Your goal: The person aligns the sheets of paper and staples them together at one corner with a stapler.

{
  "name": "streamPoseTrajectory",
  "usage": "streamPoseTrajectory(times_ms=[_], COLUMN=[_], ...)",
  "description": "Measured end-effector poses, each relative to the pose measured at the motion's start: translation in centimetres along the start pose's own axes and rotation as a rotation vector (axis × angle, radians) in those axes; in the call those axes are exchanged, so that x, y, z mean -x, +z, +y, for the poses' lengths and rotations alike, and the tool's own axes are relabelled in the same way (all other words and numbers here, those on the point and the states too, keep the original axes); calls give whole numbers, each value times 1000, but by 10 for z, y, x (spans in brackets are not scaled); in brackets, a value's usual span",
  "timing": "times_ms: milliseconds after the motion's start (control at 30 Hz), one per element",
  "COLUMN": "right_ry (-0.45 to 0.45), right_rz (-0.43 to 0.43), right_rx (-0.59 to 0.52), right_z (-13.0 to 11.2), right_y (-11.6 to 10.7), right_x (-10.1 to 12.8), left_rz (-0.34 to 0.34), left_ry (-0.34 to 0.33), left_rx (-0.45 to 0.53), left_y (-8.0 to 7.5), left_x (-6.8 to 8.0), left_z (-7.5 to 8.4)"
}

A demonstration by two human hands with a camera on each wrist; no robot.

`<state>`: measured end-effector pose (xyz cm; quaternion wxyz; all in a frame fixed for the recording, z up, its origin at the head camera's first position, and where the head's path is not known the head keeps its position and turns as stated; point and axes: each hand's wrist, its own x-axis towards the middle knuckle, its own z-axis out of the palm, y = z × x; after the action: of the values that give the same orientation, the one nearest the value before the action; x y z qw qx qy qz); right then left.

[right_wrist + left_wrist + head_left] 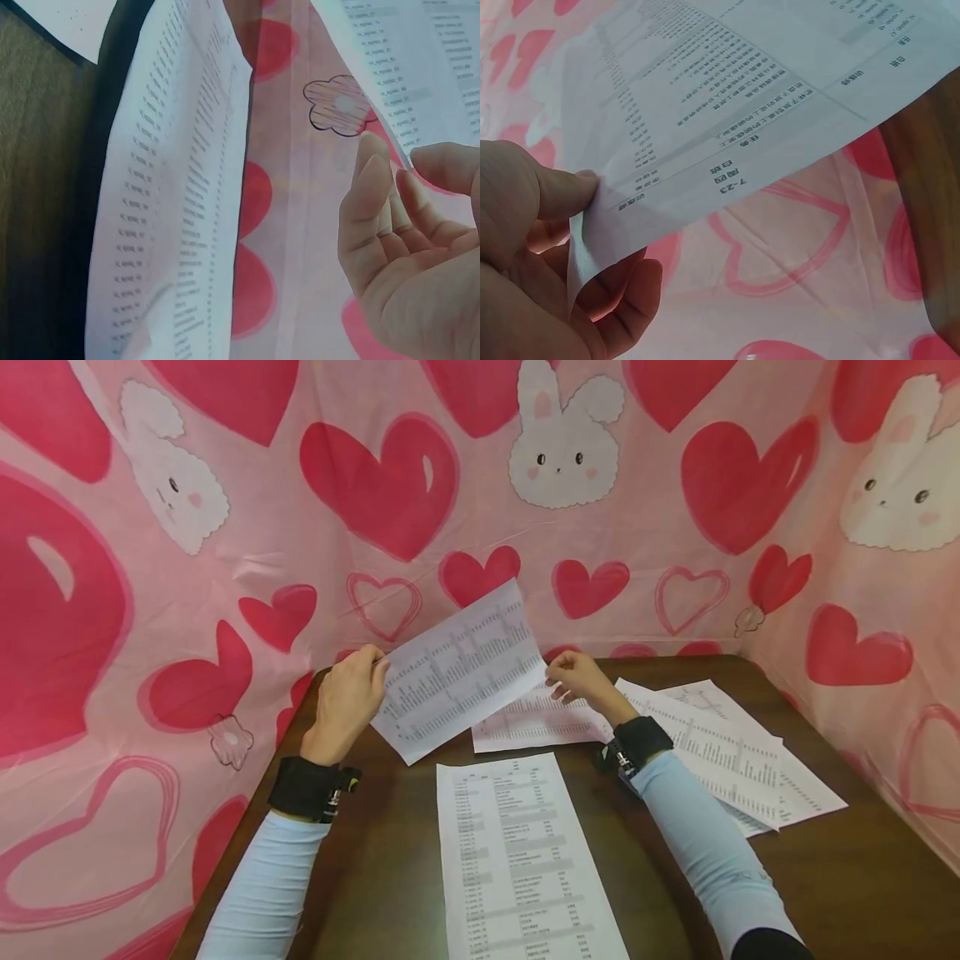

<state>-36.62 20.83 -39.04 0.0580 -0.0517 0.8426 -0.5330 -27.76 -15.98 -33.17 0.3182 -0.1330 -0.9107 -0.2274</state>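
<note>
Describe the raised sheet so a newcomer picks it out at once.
Start at the dark brown table before the pink heart-patterned backdrop. Above its far part, between the left hand and the right hand, is a tilted white printed sheet, its right end higher. Unlike the other sheets, which lie on the table, it is held up by both hands.
</note>
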Motion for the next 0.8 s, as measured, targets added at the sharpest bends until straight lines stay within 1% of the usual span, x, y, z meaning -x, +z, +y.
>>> streamPoseTrajectory(times_ms=[200,367,500,700,800], right_ry=[10,-8,-14,-25,-46], right_rz=[-35,-59,-78,-80,-79], right_rx=[41,102,128,132,158], right_z=[-7,-16,-21,-27,-33], right_y=[-12,-27,-36,-42,-43], right_x=[3,6,8,12,13], left_rz=[-5,3,-16,-26,-23], left_ry=[9,27,32,59,77], left_rx=[-11,-16,-15,-27,-35], left_y=[-2,-3,-5,-6,-6], left_x=[-4,-11,-15,-18,-21], left_z=[6,10,15,21,24])
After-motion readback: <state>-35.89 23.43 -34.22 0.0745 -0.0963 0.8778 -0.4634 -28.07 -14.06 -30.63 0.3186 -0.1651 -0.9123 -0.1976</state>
